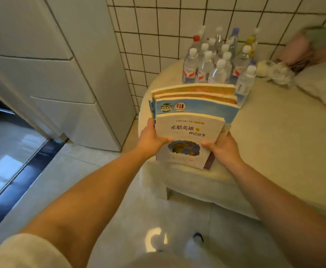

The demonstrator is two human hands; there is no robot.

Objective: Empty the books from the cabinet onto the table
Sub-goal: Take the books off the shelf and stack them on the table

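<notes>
I hold a stack of several books (193, 113) over the small cream table (177, 178). The nearest one is a white book with Chinese writing and a blue picture (187, 136); behind it are a light-blue one and two orange-edged ones. My left hand (150, 140) grips the stack's left side, thumb on the white cover. My right hand (223, 147) grips the right side, thumb on the cover too. The stack's lower edge is at the table top; I cannot tell if it rests there. The white cabinet (61, 78) stands to the left, its fronts closed.
Several plastic water bottles (218, 60) crowd the back of the table against the tiled wall. A bed (286, 144) with a cream cover adjoins the table on the right, with a plush toy (274, 71) and pillows. Pale floor tiles lie below.
</notes>
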